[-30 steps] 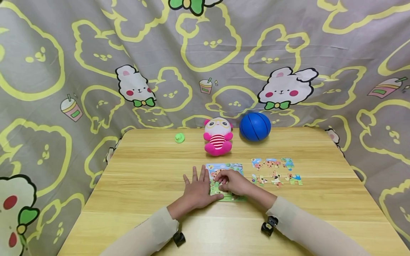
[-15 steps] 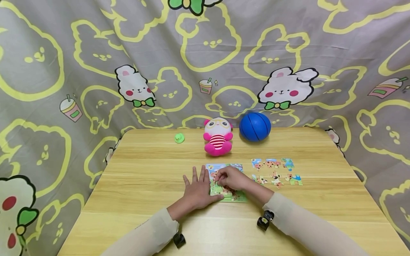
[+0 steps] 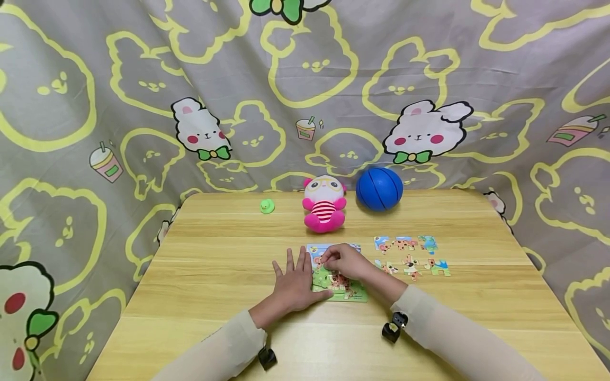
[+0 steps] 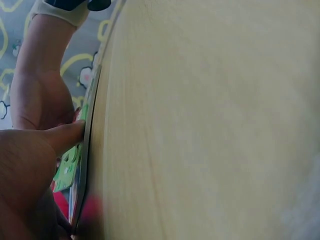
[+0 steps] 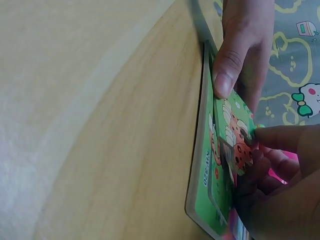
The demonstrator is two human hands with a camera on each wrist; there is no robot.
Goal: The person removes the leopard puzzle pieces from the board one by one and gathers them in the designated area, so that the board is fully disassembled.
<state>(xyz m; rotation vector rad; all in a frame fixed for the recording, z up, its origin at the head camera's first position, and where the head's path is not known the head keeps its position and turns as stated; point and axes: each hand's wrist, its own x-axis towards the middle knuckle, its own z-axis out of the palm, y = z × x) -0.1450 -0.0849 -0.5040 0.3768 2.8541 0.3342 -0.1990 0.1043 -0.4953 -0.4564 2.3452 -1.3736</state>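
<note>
A puzzle board (image 3: 357, 296) with a spotted animal picture lies on the table, partly hidden by both hands. My left hand (image 3: 295, 286) rests flat along its left edge, fingers spread. Its thumb (image 5: 225, 75) presses on the green lower part of the puzzle. Above the board, my right hand (image 3: 350, 264) pinches a green puzzle piece (image 3: 321, 277) between thumb and curled fingers. In the left wrist view that green piece (image 4: 67, 170) sits tilted beside the left thumb. How far it is seated in the board is hidden.
Several loose puzzle pieces (image 3: 411, 267) lie in two rows right of the board. Behind stand a pink panda plush (image 3: 324, 209), a blue ball (image 3: 379, 189) and a small green duck (image 3: 267, 206). A patterned curtain (image 3: 257, 63) surrounds the wooden table (image 3: 214, 254).
My right hand has shifted slightly up and away from the lower board, uncovering more of the spotted picture. My left hand and the loose pieces have stayed in place.
</note>
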